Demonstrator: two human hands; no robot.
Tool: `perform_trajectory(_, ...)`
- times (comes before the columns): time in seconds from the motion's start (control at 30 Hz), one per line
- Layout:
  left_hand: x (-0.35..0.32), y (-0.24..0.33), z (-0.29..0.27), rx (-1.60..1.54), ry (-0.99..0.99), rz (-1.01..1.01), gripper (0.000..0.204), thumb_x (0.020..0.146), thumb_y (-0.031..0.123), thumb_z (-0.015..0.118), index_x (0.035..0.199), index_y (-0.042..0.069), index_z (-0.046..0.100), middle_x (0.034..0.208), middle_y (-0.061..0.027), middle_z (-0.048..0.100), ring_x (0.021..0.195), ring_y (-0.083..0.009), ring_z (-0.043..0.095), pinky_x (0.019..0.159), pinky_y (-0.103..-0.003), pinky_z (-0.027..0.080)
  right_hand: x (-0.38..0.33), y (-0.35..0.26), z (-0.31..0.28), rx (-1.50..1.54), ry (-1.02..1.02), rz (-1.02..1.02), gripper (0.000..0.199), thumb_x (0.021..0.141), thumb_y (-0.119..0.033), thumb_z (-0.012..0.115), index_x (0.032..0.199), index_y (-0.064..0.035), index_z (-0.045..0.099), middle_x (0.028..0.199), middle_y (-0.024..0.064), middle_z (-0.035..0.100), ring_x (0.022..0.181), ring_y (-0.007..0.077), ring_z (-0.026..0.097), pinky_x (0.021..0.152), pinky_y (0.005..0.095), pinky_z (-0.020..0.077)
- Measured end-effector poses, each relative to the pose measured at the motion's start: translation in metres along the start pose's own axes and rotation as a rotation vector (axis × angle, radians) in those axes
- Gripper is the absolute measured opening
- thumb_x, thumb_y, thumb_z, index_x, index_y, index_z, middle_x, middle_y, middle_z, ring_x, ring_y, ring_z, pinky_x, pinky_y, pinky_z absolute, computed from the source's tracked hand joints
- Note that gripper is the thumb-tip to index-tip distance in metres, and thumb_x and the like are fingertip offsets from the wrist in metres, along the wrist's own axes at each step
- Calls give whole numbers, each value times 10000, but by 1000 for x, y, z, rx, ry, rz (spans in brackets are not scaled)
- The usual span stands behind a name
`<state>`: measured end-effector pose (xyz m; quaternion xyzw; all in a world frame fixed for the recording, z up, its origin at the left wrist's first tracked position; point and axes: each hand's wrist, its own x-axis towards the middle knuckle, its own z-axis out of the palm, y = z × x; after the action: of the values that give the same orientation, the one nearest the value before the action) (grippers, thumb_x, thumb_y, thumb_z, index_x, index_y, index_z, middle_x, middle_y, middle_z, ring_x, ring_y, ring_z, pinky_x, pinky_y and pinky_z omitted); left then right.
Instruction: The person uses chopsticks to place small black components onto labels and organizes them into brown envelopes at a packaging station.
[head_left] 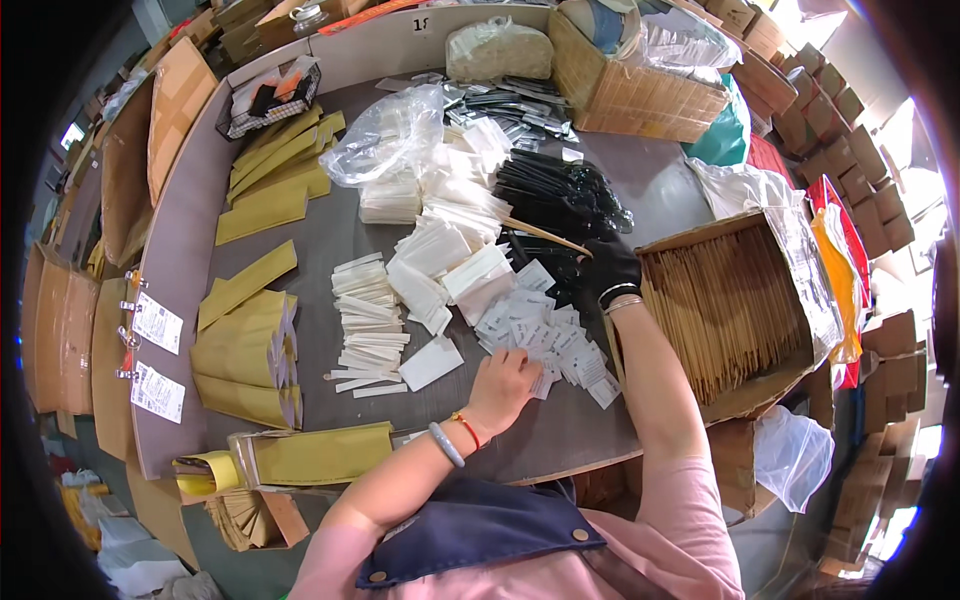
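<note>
Nearest, a yellow envelope [318,455] lies flat at the table's [570,440] front edge. Just beyond it the left hand [500,388], bare, presses curled fingers down on the near end of a spread of small white packets [545,335]; whether it pinches one I cannot tell. Left of it lie a napkin [430,363] and a row of toothpick sleeves [365,325]. Farther on, the right hand [608,272], in a black glove, is clenched on a chopstick pair [545,237] held over a heap of black spoons [560,190]. To its right stands a chopstick carton [740,310]. A clear bag [385,135] lies farthest.
</note>
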<state>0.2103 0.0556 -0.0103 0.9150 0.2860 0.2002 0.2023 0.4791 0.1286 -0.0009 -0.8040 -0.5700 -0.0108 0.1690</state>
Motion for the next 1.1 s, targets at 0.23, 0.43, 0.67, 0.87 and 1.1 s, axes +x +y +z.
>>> perform_trajectory(0.23, -16, 2, -32, -259, 65, -90, 178, 723, 113, 751, 877, 76, 668, 769, -50, 611, 755, -251, 578, 713, -402, 463, 5, -3, -2, -70, 21, -110, 92, 797, -201, 663, 863, -170, 719, 964, 109, 635, 939, 316, 619, 768, 439, 522)
perform_trajectory(0.43, -110, -40, -104, -79, -146, -296, 203, 714, 127, 764, 905, 81, 712, 753, -39, 629, 744, -246, 571, 710, -383, 474, -22, -20, -58, 57, 191, -96, 71, 795, -186, 659, 810, -132, 702, 872, 113, 631, 851, 321, 624, 692, 431, 505)
perform_trajectory(0.67, -162, -3, -105, 222, -203, -156, 466, 645, 238, 786, 1088, 160, 665, 1137, 43, 596, 961, -210, 530, 779, -379, 416, -133, -106, -46, 426, -640, -271, 228, 744, -318, 742, 794, -98, 707, 796, 159, 665, 761, 349, 657, 677, 408, 518)
perform_trajectory(0.87, -178, -12, -112, 181, -221, -181, 531, 652, 284, 792, 1148, 147, 659, 1219, 11, 577, 1048, -226, 516, 832, -399, 421, -191, -144, -15, 476, -600, -334, 209, 774, -279, 714, 929, -139, 716, 812, 120, 617, 761, 331, 633, 666, 423, 513)
perform_trajectory(1.1, -185, -44, -142, 131, -127, -305, 755, 610, 347, 834, 1248, 35, 578, 1258, -116, 537, 1184, -337, 453, 1013, -504, 370, -208, -92, -19, 214, -440, -623, 404, 812, -252, 681, 1210, -302, 635, 749, 51, 558, 685, 260, 572, 593, 385, 490)
